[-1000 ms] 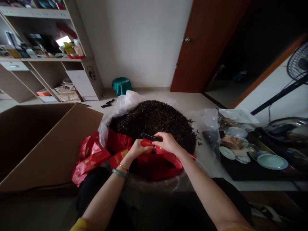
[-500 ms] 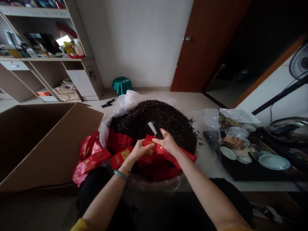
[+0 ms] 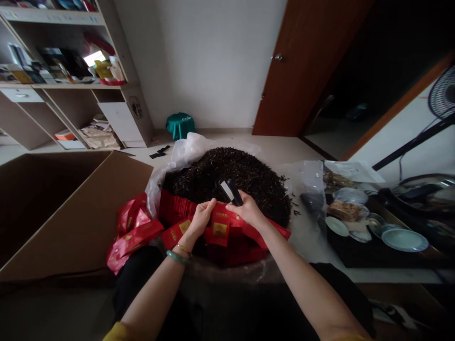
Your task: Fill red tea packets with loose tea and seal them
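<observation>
Packet (image 3: 220, 230), red, sits at six o'clock of the dark leaf heap (image 3: 245, 170); left hand (image 3: 202, 217) pinches its ten o'clock corner, right hand (image 3: 248, 210) grips a black tool (image 3: 235, 191) (white-faced) near the packet's two o'clock.

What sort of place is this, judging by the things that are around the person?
It looks like an indoor room, perhaps in a home: there is a crowded shelving unit, a wooden door and, at the right edge, a fan.
</observation>
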`<state>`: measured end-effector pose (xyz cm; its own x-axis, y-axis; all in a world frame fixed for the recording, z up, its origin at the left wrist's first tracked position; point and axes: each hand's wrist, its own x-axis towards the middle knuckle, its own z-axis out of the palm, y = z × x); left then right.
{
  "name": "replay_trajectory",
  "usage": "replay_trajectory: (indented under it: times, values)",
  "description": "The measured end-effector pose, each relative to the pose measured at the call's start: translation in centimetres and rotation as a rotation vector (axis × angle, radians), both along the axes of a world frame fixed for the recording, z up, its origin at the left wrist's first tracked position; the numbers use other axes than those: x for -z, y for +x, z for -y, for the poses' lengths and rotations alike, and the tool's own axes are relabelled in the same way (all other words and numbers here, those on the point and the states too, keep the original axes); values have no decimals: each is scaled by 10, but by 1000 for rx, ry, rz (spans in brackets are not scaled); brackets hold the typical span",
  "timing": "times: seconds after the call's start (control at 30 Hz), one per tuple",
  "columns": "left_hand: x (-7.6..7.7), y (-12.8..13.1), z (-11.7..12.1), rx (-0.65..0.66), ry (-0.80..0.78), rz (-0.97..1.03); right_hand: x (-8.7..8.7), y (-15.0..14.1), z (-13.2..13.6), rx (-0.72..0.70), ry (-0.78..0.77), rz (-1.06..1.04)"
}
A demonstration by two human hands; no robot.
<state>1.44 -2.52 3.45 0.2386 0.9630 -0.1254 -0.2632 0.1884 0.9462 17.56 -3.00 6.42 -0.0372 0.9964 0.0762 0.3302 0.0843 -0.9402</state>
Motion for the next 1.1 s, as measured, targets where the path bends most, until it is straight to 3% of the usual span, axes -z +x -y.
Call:
replay_trajectory:
  times: [0.17, 0.27, 0.47, 0.57, 1.0, 1.1]
  values:
    - [2, 1, 1, 159, -19, -49, 5, 7, -5, 79, 30, -44]
    - [5, 0, 1, 124, -33, -71, 1, 20, -9, 28, 60, 24]
    - [4, -7, -2, 114, 2, -87, -5, 30, -5, -113, 40, 433]
    - [4, -9, -2, 144, 17, -118, -5, 23, -2, -169, 70, 458]
    - [11, -11, -4, 201, 34, -203, -7, 17, -1, -181, 107, 605]
    - [8, -10, -4, 168, 22, -186, -6, 19, -3, -160, 105, 541]
